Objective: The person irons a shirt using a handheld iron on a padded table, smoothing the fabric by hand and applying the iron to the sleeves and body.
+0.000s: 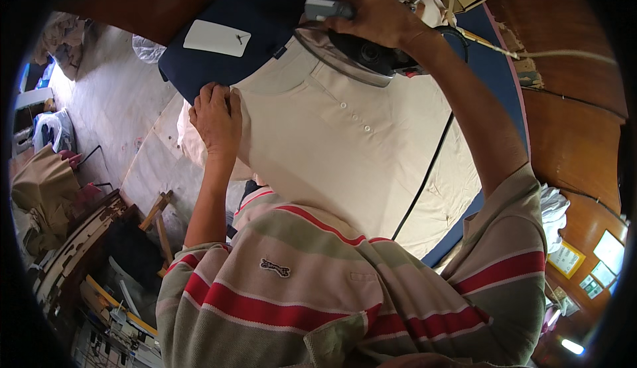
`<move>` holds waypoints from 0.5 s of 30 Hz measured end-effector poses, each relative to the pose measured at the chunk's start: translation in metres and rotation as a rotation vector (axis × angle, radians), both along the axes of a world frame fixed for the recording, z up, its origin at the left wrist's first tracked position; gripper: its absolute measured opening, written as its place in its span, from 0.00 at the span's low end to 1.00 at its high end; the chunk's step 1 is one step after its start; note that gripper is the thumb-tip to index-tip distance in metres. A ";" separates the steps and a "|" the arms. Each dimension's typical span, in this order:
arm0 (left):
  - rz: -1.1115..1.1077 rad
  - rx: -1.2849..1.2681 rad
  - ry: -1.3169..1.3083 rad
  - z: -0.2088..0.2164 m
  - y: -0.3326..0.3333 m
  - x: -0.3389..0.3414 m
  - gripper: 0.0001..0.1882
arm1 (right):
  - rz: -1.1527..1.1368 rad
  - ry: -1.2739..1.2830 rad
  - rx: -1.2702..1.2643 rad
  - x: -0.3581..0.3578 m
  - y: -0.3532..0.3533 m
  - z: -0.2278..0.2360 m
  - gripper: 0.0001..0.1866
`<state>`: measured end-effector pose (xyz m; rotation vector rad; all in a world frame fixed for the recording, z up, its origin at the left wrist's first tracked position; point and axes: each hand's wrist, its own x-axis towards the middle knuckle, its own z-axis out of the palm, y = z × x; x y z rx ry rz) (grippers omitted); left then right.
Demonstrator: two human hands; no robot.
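A cream shirt with small buttons down a short placket lies spread over a dark blue padded ironing surface. My right hand is closed round the handle of an iron, whose soleplate rests by the shirt's neckline. At the shirt's left shoulder, my left hand is closed on the fabric edge, fingers bent; the fingertips are partly hidden. A white card with a small dark mark lies on the blue padding beyond my left hand.
A black cord crosses the shirt's right side. A pale cord runs right from the iron's area. Wood panelling stands at the right. Bags and cloth lie at the left, above wooden furniture.
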<state>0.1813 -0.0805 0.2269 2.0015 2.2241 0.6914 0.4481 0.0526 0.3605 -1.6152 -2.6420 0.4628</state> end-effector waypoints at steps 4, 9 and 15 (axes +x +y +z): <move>0.020 0.065 -0.104 -0.007 -0.006 0.002 0.08 | 0.021 -0.044 -0.110 -0.001 -0.008 0.015 0.25; -0.005 0.074 -0.137 -0.002 -0.005 0.003 0.09 | 0.392 -0.045 -0.203 -0.019 -0.012 0.020 0.24; 0.011 0.082 -0.126 -0.003 -0.005 0.002 0.09 | 0.422 -0.123 -0.182 -0.056 -0.018 0.010 0.22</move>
